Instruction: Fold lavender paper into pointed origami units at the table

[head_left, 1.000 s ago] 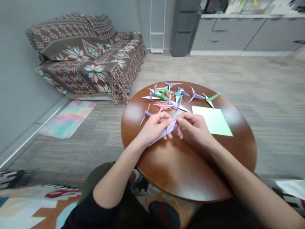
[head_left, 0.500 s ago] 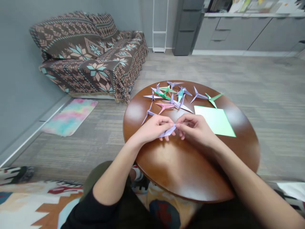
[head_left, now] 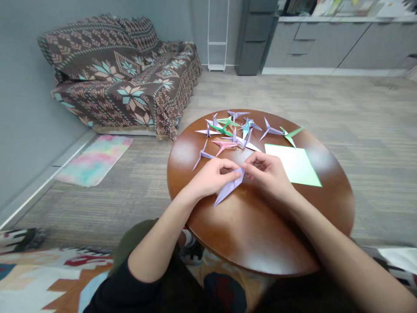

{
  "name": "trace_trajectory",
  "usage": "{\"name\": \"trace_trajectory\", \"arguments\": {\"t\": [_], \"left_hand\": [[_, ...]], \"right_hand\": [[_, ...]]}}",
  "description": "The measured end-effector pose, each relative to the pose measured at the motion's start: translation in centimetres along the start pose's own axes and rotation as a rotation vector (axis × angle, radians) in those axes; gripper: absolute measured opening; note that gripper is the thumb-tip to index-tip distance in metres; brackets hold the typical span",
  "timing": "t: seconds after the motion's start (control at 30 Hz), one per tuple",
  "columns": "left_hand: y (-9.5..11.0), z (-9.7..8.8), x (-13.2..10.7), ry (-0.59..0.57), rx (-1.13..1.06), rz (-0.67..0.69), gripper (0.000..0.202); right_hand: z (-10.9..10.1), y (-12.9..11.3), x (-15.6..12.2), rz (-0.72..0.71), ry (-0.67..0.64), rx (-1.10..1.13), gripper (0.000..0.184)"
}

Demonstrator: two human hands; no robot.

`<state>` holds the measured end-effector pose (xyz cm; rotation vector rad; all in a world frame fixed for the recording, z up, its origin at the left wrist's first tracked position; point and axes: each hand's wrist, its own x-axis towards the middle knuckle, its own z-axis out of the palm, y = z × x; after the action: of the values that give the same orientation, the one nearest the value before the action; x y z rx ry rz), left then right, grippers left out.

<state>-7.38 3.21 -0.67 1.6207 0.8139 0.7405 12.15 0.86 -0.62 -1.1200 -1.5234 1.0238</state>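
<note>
My left hand [head_left: 210, 176] and my right hand [head_left: 269, 174] meet over the middle of a round brown wooden table [head_left: 260, 234]. Between them they pinch a narrow folded piece of lilac paper [head_left: 228, 189], whose pointed end slants down toward me. Both hands have their fingers closed on its upper end. Just behind the hands lie several folded paper shapes [head_left: 234, 130] in lilac, green, pink and teal. A flat sheet of light green paper [head_left: 295, 165] lies to the right of my right hand.
A sofa under a brown patterned throw [head_left: 124, 82] stands at the back left. A pastel mat [head_left: 94, 158] lies on the floor beside it. Grey cabinets [head_left: 319, 43] and a white frame [head_left: 218, 39] line the far wall. A patterned rug [head_left: 48, 278] lies under my legs.
The lilac paper's pointed end has swung down toward me and shows more below my left hand. Both hands stayed together over the table.
</note>
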Motion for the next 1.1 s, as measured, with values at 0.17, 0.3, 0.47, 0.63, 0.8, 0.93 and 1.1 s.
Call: {"name": "trace_trajectory", "arguments": {"t": [0.17, 0.3, 0.47, 0.63, 0.8, 0.93, 1.1], "left_hand": [[-0.5, 0.9, 0.5, 0.223, -0.384, -0.034, 0.028], [-0.3, 1.3, 0.5, 0.269, -0.512, -0.078, 0.032], [-0.3, 1.3, 0.6, 0.337, -0.445, -0.093, 0.033], [-0.6, 1.3, 0.7, 0.369, -0.369, -0.062, 0.032], [-0.7, 1.4, 0.8, 0.367, -0.42, -0.098, 0.033], [-0.7, 1.5, 0.9, 0.37, -0.358, -0.074, 0.031], [-0.4, 1.3, 0.7, 0.349, -0.203, -0.059, 0.025]], "right_hand": [[0.2, 0.5, 0.1, 0.003, -0.013, -0.001, 0.025], [0.3, 0.5, 0.0, 0.054, -0.059, -0.02, 0.031], [0.4, 0.4, -0.1, 0.062, -0.043, -0.025, 0.032], [0.3, 0.5, 0.0, 0.049, -0.057, -0.043, 0.033], [0.2, 0.5, -0.1, -0.005, -0.1, -0.056, 0.029], [0.1, 0.4, -0.1, -0.047, -0.098, -0.146, 0.027], [0.2, 0.4, -0.1, -0.042, -0.115, -0.197, 0.026]]}}
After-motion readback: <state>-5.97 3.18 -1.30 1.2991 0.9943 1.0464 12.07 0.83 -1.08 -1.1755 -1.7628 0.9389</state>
